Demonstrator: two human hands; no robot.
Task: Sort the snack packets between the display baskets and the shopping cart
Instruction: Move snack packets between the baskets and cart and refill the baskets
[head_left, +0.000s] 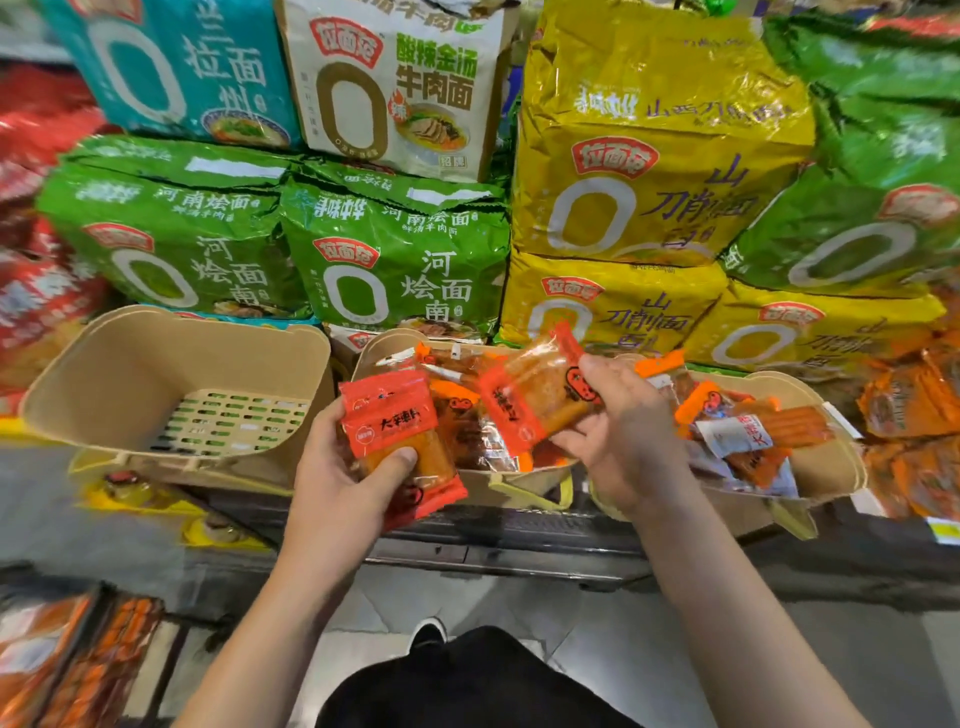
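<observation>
Mid-sort, both hands loaded. Your left hand (358, 467) grips a flat red-and-orange plastic snack packet (397, 441), thumb pressed across its clear lower half, fingers (332, 421) curled behind. Your right hand (623, 431) pinches a second red-and-orange snack packet (530, 395), tilted, held up just above the middle basket.

Directly beyond your left fingers: the middle tan plastic display basket (524, 480), heaped with similar packets. Beyond and right of your right hand: a third tan basket (836, 467), holding orange stick-type packets and one white-labelled one. Well left of your left hand: an empty tan plastic basket with a slotted floor (171, 379). Behind all three, stacked green, yellow, teal and cream noodle multipacks (400, 260).

The shopping cart cannot be made out with certainty.

Judgement: this is the pick-and-compare step; both packets look like the same product. The next move calls for choosing a destination for each. The empty basket left of your left hand looks the likely one. Lower the packet in before loosening your fingers, so it lands flat and does not slide off the rim.
</observation>
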